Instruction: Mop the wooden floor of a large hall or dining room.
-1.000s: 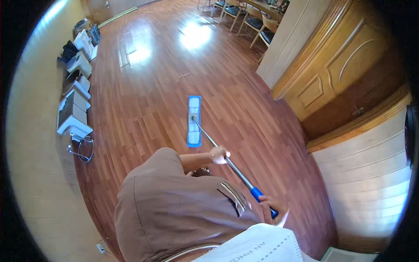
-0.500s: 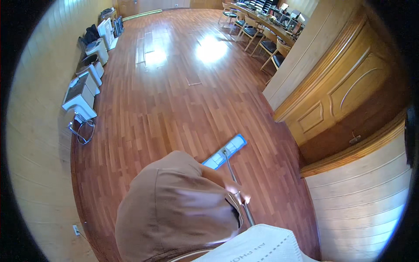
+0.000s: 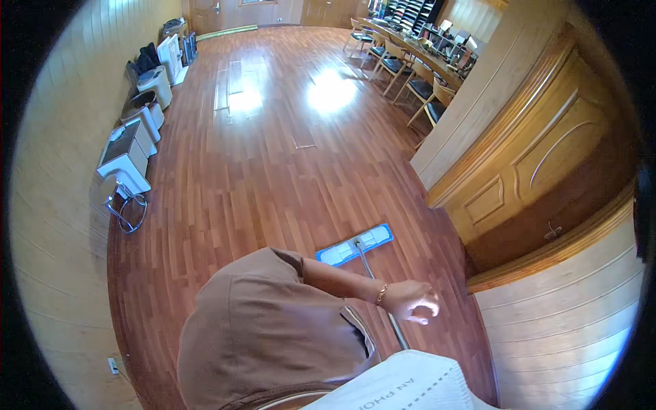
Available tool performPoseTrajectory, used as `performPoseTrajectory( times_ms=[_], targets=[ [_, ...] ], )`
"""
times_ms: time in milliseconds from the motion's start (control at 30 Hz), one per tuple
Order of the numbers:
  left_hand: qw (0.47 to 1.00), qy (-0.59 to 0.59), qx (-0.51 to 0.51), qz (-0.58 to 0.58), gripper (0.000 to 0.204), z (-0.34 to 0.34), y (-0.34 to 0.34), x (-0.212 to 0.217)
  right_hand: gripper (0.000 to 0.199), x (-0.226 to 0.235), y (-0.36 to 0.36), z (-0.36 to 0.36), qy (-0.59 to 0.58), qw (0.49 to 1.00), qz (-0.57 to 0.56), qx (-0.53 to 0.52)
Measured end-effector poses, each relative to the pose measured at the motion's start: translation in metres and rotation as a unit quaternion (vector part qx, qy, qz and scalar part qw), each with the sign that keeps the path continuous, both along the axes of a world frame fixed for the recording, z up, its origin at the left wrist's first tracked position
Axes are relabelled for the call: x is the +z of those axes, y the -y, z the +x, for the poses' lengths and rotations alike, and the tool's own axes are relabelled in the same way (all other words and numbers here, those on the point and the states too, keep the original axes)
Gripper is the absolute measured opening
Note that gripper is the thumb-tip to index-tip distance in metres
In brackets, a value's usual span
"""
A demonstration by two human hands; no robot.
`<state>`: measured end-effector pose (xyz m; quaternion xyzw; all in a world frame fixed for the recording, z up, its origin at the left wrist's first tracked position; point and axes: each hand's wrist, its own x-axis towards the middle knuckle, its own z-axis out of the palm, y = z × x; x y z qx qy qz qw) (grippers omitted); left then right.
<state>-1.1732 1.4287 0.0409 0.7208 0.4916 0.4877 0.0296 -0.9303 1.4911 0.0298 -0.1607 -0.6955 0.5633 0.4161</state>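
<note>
A flat mop with a blue and white head [image 3: 355, 247] lies on the reddish wooden floor [image 3: 260, 157], just ahead of me. Its thin metal handle [image 3: 397, 331] runs back toward my body and passes under my left forearm. My left hand [image 3: 417, 305], with a bracelet at the wrist, reaches across from my brown sleeve [image 3: 273, 321]. It hovers just right of the handle with fingers loosely curled and apart, holding nothing. My right hand is hidden below a white printed cloth [image 3: 410, 384] at my chest.
White and grey machines [image 3: 126, 154] line the left wall, with a chrome wire stand [image 3: 127, 209] beside them. A panelled wooden counter [image 3: 533, 171] bounds the right side. Chairs [image 3: 410, 82] stand along a long desk at the far right. A wall socket [image 3: 113, 365] sits low on the left.
The mop head has swung from lengthwise ahead of me to crosswise and closer. My left hand has come off the handle and moved right. The view has tilted up the room.
</note>
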Motion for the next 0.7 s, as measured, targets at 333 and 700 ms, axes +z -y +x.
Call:
performPoseTrajectory(
  times_ms=[333,700],
  targets=[
    [0.857,-0.018,0.125,0.499,0.040,-0.048,0.196,0.158,0.005,-0.025,-0.009,-0.119,0.145,0.982,0.033,0.117],
    [0.738,-0.151,0.142,0.643,0.039,-0.044,0.250,0.193,0.026,-0.160,-0.041,-0.345,0.238,0.954,-0.069,0.167]
  ],
)
